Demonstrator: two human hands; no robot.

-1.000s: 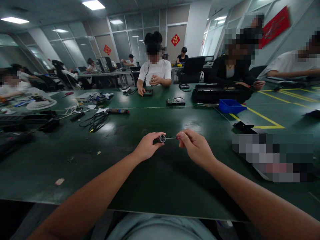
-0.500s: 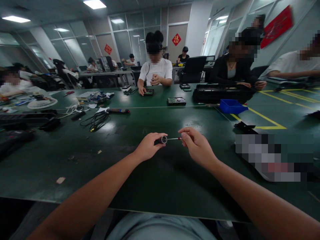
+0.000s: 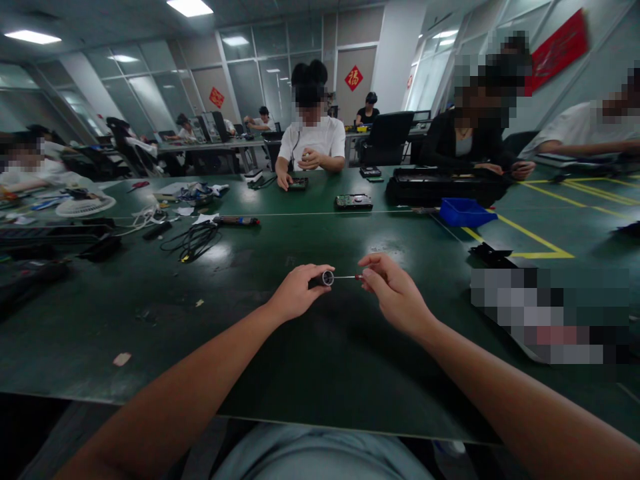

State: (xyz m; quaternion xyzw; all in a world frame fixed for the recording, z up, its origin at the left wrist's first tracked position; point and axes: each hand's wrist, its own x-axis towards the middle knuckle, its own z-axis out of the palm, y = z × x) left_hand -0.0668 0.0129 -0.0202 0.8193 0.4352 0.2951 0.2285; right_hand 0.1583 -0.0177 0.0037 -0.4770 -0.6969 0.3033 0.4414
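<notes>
Between thumb and fingers, my left hand [image 3: 297, 291] grips a small dark cylindrical part [image 3: 327, 278] with a pale ring at its open end, which faces me. A thin screwdriver [image 3: 345, 277] with a reddish handle is pinched in my right hand [image 3: 393, 287]. Its metal shaft points left and its tip meets the cylinder's rim; whether it sits inside, I cannot tell. Both hands are raised a little over the green table [image 3: 310, 373].
Black cables [image 3: 197, 240] and a rod-like tool [image 3: 237, 221] lie ahead on the left. A circuit-board device [image 3: 354, 201], a blue tray [image 3: 466, 212] and a long black housing [image 3: 445, 187] are farther off. A blurred pale object [image 3: 530, 327] lies right. A person [image 3: 311, 143] sits opposite.
Almost nothing differs. Both hands keep their places, with the screwdriver still against the cylinder; its handle appears slightly turned in my right fingers.
</notes>
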